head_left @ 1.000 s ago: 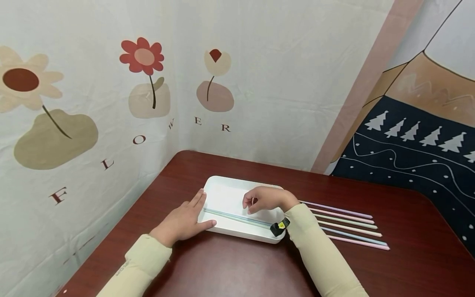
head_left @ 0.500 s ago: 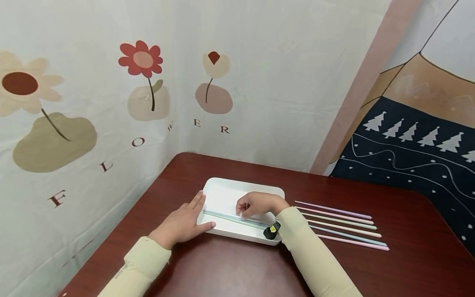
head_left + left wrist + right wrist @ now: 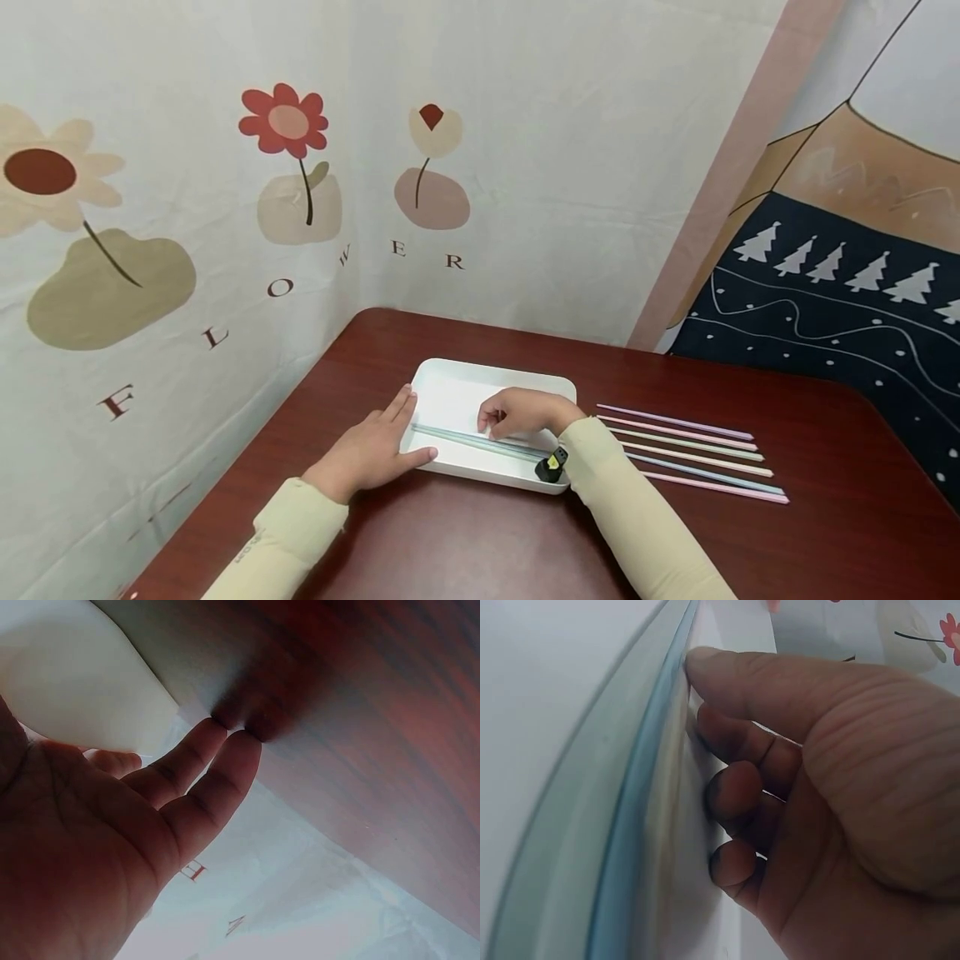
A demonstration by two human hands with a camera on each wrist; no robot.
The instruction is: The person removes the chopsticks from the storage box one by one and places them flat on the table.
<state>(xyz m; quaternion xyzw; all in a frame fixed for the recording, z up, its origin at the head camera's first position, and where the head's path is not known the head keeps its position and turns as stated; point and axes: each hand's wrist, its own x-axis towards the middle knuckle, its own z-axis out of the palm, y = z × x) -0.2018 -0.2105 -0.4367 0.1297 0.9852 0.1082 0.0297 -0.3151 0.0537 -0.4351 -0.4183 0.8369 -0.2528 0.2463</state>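
Note:
The white tray (image 3: 457,389) lies on the table, with green and blue chopsticks (image 3: 457,438) lengthwise in its near half. My left hand (image 3: 367,450) rests at the tray's left end, fingers extended along the rim and thumb over the near corner. In the left wrist view, the fingers of the left hand (image 3: 142,802) are nearly straight. My right hand (image 3: 525,411) is over the tray, fingers curled. Seen from the right wrist, the right hand (image 3: 802,765) pinches a cream chopstick (image 3: 664,802) at its edge, beside the blue and green ones; the fingertips are partly hidden.
Several pastel chopsticks (image 3: 697,450) lie side by side on the dark red table (image 3: 480,542), right of the tray. A black wrist device (image 3: 551,465) sits by the right cuff. Printed cloth (image 3: 525,167) hangs behind the table.
My right hand has come down and slightly left, nearer the chopsticks in the tray, then stayed there. The left hand has kept its place at the tray's end.

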